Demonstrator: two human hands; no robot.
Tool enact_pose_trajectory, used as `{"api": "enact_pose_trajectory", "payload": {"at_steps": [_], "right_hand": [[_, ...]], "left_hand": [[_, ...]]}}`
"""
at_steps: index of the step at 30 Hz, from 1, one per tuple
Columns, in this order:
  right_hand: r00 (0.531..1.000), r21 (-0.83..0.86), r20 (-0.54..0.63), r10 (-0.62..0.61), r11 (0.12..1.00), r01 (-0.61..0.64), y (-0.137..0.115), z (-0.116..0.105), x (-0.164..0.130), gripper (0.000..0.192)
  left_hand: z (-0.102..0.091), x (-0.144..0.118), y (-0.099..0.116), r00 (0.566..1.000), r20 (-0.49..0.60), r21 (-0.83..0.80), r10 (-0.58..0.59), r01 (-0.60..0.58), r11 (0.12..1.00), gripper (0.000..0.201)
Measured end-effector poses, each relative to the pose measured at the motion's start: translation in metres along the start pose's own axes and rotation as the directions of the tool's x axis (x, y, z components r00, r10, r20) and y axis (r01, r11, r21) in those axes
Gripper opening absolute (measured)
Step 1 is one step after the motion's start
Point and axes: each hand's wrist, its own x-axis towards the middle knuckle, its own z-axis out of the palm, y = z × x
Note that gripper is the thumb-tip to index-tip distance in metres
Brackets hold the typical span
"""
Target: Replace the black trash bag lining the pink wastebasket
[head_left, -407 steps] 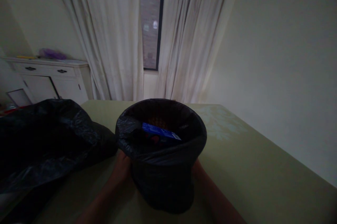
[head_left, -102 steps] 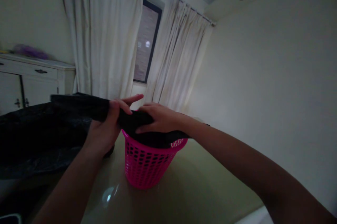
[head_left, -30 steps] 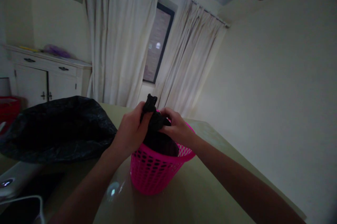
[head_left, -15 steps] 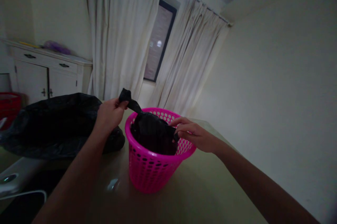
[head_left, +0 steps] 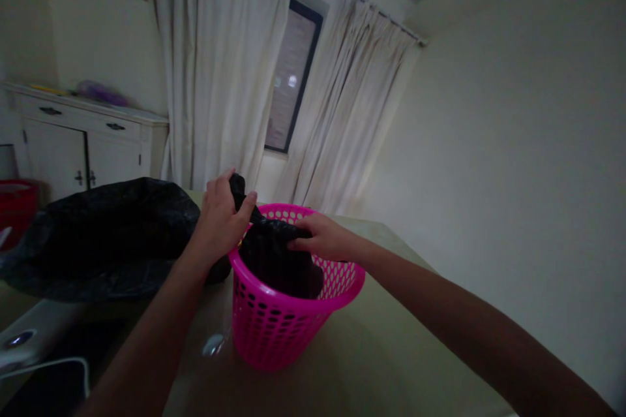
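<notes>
A black plastic bag (head_left: 281, 263) hangs down inside a pink perforated basket (head_left: 281, 332), which stands upright on the table. At the basket's far left rim, my left hand (head_left: 220, 215) is closed on a gathered end of the bag, thumb pressing toward the fingers. Over the basket's opening, my right hand (head_left: 325, 237) pinches the bag's upper edge. The bag's lower part is hidden by the basket wall. Left of my left hand lies a second, larger black plastic bag (head_left: 112, 234) with its mouth spread wide.
The pale table (head_left: 391, 339) spreads under the basket. At lower left are a white device (head_left: 39, 332) and a white cable (head_left: 59, 359). A red container (head_left: 17, 211) is at the far left, before a white cabinet (head_left: 59, 149). Curtains (head_left: 225, 64) hang behind.
My right hand has moved left and slightly up along the bag, toward my left hand. The bag's stretched top is now bunched between the hands. The basket appears slightly lower left.
</notes>
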Motion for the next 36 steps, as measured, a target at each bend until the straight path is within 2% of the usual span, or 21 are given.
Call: {"api": "enact_pose_trajectory", "payload": {"at_steps": [2,4,6,8,11,14,15,16,17,18,19,20,21,22,23,25,27,29,31,33,36], "right_hand": [[0.993,0.233,-0.105,0.056,0.972,-0.030,-0.001,-0.006,0.006,0.011],[0.942,0.546,-0.274,0.193,0.838,-0.013,-0.004,-0.022,0.006,0.021],[0.856,0.691,-0.428,0.291,0.715,0.103,-0.004,-0.047,0.004,0.028],[0.734,0.669,-0.601,0.317,0.702,0.244,0.000,-0.076,-0.001,0.028],[0.467,0.520,-0.826,0.315,0.743,0.421,0.011,-0.121,-0.012,0.024],[0.090,0.281,-0.958,0.273,0.822,0.495,0.024,-0.163,-0.032,0.023],[-0.040,0.179,-0.974,0.224,0.863,0.473,0.028,-0.175,-0.039,0.021],[-0.147,0.084,-0.976,0.158,0.904,0.419,0.033,-0.185,-0.048,0.019],[-0.219,0.009,-0.972,0.088,0.942,0.336,0.038,-0.192,-0.056,0.017],[-0.258,-0.035,-0.966,0.026,0.973,0.226,0.045,-0.197,-0.064,0.017],[-0.267,-0.043,-0.964,-0.015,0.994,0.097,0.053,-0.198,-0.073,0.019],[-0.245,-0.021,-0.969,-0.032,0.999,-0.044,0.062,-0.197,-0.081,0.023],[-0.198,0.014,-0.980,-0.026,0.980,-0.197,0.073,-0.193,-0.089,0.026],[-0.133,0.045,-0.991,-0.002,0.936,-0.349,0.085,-0.187,-0.096,0.030],[-0.043,0.055,-0.998,0.039,0.868,-0.493,0.097,-0.178,-0.103,0.034],[0.128,0.019,-0.979,0.159,0.693,-0.720,0.124,-0.156,-0.118,0.036],[0.221,-0.024,-0.925,0.310,0.532,-0.846,0.150,-0.131,-0.132,0.033],[0.237,-0.038,-0.873,0.426,0.425,-0.904,0.173,-0.109,-0.146,0.035],[0.211,-0.021,-0.837,0.506,0.354,-0.935,0.192,-0.093,-0.158,0.038],[0.198,-0.008,-0.790,0.580,0.313,-0.950,0.204,-0.085,-0.166,0.034],[0.252,-0.052,-0.741,0.622,0.321,-0.946,0.206,-0.087,-0.160,0.028]], "left_hand": [[0.001,0.000,-0.002,1.000,-0.021,0.037,0.012,-0.011,0.999,0.074],[0.000,0.001,-0.005,0.998,-0.050,0.064,0.026,-0.023,0.998,0.074],[0.001,0.002,-0.010,0.998,-0.060,0.063,0.033,-0.029,0.998,0.072],[0.004,0.002,-0.013,0.999,-0.031,0.028,0.030,-0.029,0.999,0.070],[0.007,0.004,-0.013,0.999,0.048,-0.056,0.010,-0.007,0.998,0.068],[-0.002,0.006,-0.012,0.990,0.129,-0.070,-0.055,0.065,0.995,0.058],[-0.008,0.007,-0.012,0.983,0.160,-0.003,-0.090,0.092,0.996,0.053],[-0.015,0.007,-0.015,0.973,0.189,0.108,-0.133,0.114,0.988,0.049],[-0.021,0.006,-0.019,0.961,0.209,0.250,-0.180,0.126,0.960,0.047],[-0.028,0.005,-0.025,0.948,0.221,0.396,-0.230,0.129,0.909,0.046],[-0.033,0.004,-0.033,0.934,0.230,0.513,-0.274,0.123,0.849,0.045],[-0.038,0.003,-0.043,0.921,0.246,0.585,-0.301,0.106,0.804,0.045],[-0.042,0.002,-0.053,0.909,0.270,0.620,-0.317,0.088,0.780,0.046],[-0.045,0.001,-0.063,0.901,0.295,0.626,-0.318,0.070,0.777,0.047],[-0.046,0.001,-0.073,0.893,0.311,0.626,-0.325,0.066,0.777,0.050],[-0.045,0.002,-0.092,0.875,0.338,0.613,-0.347,0.075,0.787,0.053],[-0.040,0.004,-0.105,0.842,0.375,0.600,-0.388,0.099,0.794,0.048],[-0.035,0.005,-0.113,0.819,0.427,0.552,-0.384,0.100,0.828,0.037],[-0.033,0.006,-0.113,0.821,0.453,0.495,-0.347,0.092,0.864,0.025],[-0.035,0.007,-0.104,0.852,0.422,0.462,-0.310,0.092,0.882,0.016],[-0.046,0.012,-0.076,0.927,0.296,0.428,-0.230,0.086,0.900,0.023]]}}
